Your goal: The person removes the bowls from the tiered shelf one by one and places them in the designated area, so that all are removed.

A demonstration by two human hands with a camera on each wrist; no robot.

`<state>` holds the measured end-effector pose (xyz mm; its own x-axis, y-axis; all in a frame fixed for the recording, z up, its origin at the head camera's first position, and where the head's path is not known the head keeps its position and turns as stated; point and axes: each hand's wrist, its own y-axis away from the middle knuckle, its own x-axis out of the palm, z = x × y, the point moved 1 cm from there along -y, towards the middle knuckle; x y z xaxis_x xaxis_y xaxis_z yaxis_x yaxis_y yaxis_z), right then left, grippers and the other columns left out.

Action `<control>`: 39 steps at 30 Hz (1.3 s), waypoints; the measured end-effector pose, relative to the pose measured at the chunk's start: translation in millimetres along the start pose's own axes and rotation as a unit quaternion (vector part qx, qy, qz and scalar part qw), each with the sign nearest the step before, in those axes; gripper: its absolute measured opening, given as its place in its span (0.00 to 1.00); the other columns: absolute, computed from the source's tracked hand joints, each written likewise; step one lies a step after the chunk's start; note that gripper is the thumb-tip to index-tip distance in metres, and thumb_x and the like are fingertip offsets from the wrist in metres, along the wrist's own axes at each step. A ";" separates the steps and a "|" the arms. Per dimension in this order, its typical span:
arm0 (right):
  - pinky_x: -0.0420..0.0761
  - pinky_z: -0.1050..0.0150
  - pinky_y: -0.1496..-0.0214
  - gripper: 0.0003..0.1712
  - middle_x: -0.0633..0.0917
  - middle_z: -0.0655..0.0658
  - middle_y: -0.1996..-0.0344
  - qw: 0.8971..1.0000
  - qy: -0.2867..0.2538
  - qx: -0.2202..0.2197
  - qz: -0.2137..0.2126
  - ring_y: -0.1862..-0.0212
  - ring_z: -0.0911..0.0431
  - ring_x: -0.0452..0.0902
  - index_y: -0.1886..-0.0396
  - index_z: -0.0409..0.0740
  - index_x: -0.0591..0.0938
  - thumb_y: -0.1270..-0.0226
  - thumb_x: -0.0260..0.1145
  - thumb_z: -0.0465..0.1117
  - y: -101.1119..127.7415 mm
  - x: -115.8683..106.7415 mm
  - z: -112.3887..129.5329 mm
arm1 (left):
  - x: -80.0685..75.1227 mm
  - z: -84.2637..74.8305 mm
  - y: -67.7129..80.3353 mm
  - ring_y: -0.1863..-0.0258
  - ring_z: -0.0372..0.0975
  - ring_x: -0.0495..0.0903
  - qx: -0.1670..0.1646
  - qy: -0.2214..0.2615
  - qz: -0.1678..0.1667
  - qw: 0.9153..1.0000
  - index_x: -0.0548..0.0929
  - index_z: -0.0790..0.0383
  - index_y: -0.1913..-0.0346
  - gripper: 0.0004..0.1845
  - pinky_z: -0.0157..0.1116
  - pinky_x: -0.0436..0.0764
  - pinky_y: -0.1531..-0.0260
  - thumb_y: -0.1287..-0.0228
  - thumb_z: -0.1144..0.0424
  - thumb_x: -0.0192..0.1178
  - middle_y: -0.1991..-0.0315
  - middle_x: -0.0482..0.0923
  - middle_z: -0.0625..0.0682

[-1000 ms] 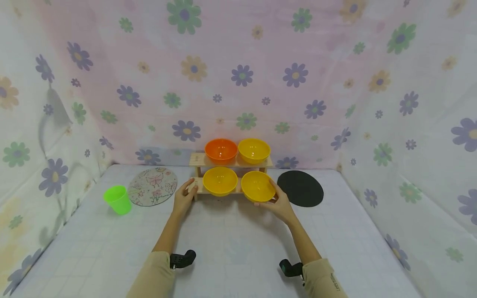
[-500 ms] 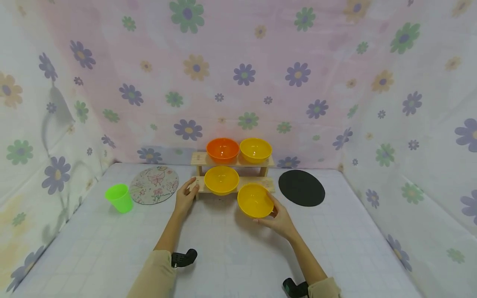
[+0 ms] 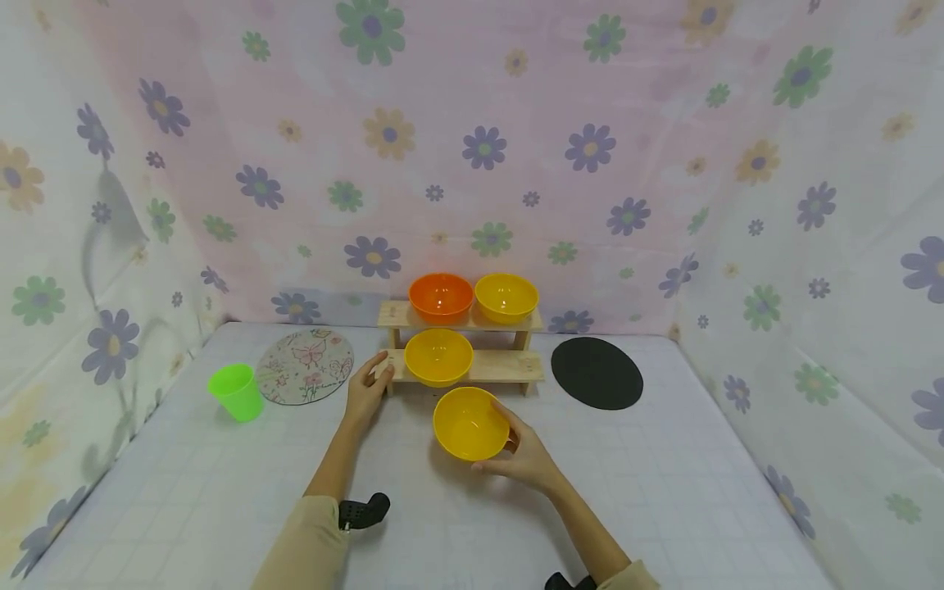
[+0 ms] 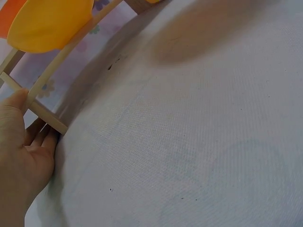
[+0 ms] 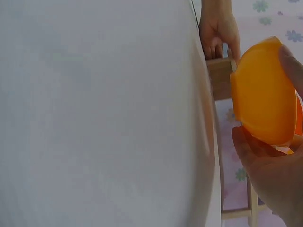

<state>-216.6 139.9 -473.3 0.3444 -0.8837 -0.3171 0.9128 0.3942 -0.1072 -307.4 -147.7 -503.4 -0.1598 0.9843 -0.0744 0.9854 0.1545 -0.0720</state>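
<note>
My right hand (image 3: 527, 459) grips a yellow bowl (image 3: 469, 424) by its right side, held above the table in front of a two-tier wooden rack (image 3: 509, 365). In the right wrist view, thumb and fingers spread around that bowl (image 5: 265, 94). My left hand (image 3: 365, 397) holds the left end of the rack's lower tier; the left wrist view has the thumb on top and the fingers by the leg, partly hidden. Another yellow bowl (image 3: 438, 356) sits on the lower tier's left half. Up on the top tier stand an orange bowl (image 3: 441, 297) and a yellow bowl (image 3: 506, 297).
Left of the rack lies a round patterned mat (image 3: 306, 367), with a bright green cup (image 3: 238, 393) beside it, tilted in view. A round black mat (image 3: 597, 373) lies to the right. Flowered cloth (image 3: 479, 205) hangs behind and along both sides of the table.
My right hand has taken the yellow bowl off the lower tier's right half and brought it toward me and to the left. The left hand has stayed on the rack.
</note>
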 end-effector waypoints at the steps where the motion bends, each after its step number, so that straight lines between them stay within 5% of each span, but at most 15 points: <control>1: 0.74 0.55 0.41 0.54 0.61 0.33 0.31 1.000 0.001 -0.003 0.009 0.39 0.42 0.68 0.29 0.33 0.55 0.52 0.76 0.34 -0.3 3.3 2.1 | 0.0 0.0 -0.1 0.37 0.54 0.67 -0.001 0.000 0.001 1.000 0.68 0.63 0.34 0.26 0.47 0.69 0.40 0.32 0.59 0.55 0.31 0.61 0.59; 17: 0.73 0.57 0.40 0.58 0.62 0.34 0.31 0.993 0.027 -0.059 0.097 0.36 0.44 0.66 0.29 0.33 0.56 0.53 0.76 0.51 -18.8 45.4 -4.9 | 0.2 -6.7 3.4 0.37 0.50 0.68 -0.012 0.001 0.001 1.000 0.68 0.61 0.34 0.25 0.41 0.72 0.42 0.31 0.60 0.54 0.32 0.63 0.57; 22: 0.75 0.54 0.43 0.56 0.60 0.29 0.32 0.990 0.029 -0.054 0.123 0.39 0.40 0.69 0.30 0.28 0.54 0.50 0.76 0.46 -20.0 50.3 7.5 | 0.1 -5.5 3.3 0.37 0.50 0.68 -0.006 0.000 -0.001 1.000 0.68 0.62 0.34 0.25 0.41 0.71 0.41 0.31 0.60 0.54 0.32 0.63 0.57; 30: 0.75 0.64 0.43 0.51 0.62 0.32 0.32 0.989 0.036 -0.047 0.133 0.42 0.45 0.73 0.30 0.32 0.58 0.48 0.74 0.45 -23.1 54.9 -1.3 | 0.5 -4.7 2.4 0.36 0.51 0.67 -0.001 0.013 -0.001 1.000 0.67 0.63 0.34 0.25 0.45 0.68 0.39 0.31 0.61 0.54 0.32 0.63 0.58; 39: 0.76 0.65 0.44 0.46 0.63 0.32 0.32 0.989 0.034 -0.052 0.135 0.43 0.43 0.74 0.30 0.35 0.59 0.46 0.72 0.35 -21.4 52.8 -1.0 | 0.9 -1.9 1.7 0.36 0.51 0.66 -0.001 0.012 -0.002 1.000 0.67 0.64 0.34 0.26 0.45 0.69 0.39 0.31 0.60 0.55 0.32 0.63 0.57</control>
<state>-218.2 85.1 -488.7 0.5535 -0.7252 -0.4095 0.7610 0.6402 -0.1050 -305.8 -146.4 -501.7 -0.1616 0.9856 -0.0505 0.9850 0.1579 -0.0694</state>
